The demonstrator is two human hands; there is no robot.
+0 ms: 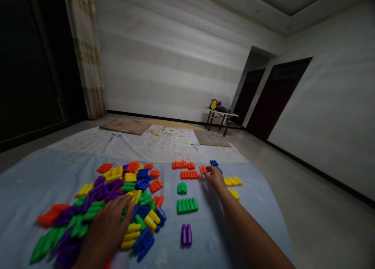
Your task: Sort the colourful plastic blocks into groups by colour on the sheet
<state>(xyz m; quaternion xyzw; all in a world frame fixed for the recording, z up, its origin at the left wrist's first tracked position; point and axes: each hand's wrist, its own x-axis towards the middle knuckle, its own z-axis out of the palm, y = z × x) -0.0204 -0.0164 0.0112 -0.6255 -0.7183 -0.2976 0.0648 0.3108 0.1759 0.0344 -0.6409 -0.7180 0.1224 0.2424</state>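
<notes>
A heap of bullet-shaped plastic pieces joined side by side, in orange, yellow, green, blue and purple (102,191), spreads over the left of the cloth. My left hand (109,218) lies on this heap, fingers stretched and apart, beside a yellow piece (135,196). Farther right, my right hand (215,177) pinches a small orange piece (202,169) just above or on the cloth; which, I cannot tell. Close to it are rows of orange pieces (189,175), with green pieces (187,205) and a purple piece (186,235) nearer me.
Blue pieces (214,163) and yellow pieces (233,181) lie beyond and right of my right arm. The round table wears a light blue and floral cloth (216,226). Two flat mats (212,138) rest at its far side. A small table (221,112) with bags stands by the wall.
</notes>
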